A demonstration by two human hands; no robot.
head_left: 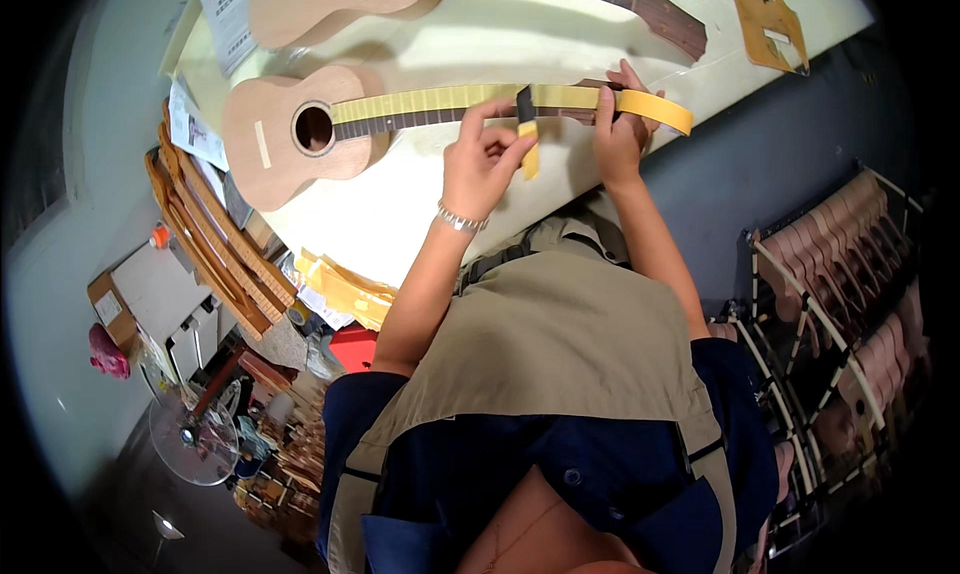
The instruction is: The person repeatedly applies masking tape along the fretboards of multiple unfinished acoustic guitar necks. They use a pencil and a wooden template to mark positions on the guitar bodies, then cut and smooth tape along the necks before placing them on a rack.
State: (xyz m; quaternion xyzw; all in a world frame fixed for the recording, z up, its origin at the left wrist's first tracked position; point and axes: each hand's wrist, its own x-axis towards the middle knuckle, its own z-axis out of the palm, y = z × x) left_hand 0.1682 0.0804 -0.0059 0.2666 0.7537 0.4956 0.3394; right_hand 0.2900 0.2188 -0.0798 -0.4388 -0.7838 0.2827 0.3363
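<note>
A bare-wood ukulele (270, 179) lies on the pale table, its neck pointing right. Along the far half of its dark fretboard (400, 119) runs a strip of yellow masking tape (430, 99), which continues to the tape roll (668, 112). My right hand (625, 139) is closed at the headstock, with its thumb against the roll and some fingers hidden behind it. Between the fingers and thumb of my left hand (485, 164) is a small flat black-and-yellow tool (529, 149), its black end over the taped neck. I cannot make out its exact kind.
A second ukulele (340, 14) lies beyond, its headstock reaching right. At the table's (420, 224) far right is a tan flat template (770, 24). Wooden neck-shaped pieces (215, 234) are at the left edge. Racks of wooden parts (830, 244) stand on the right.
</note>
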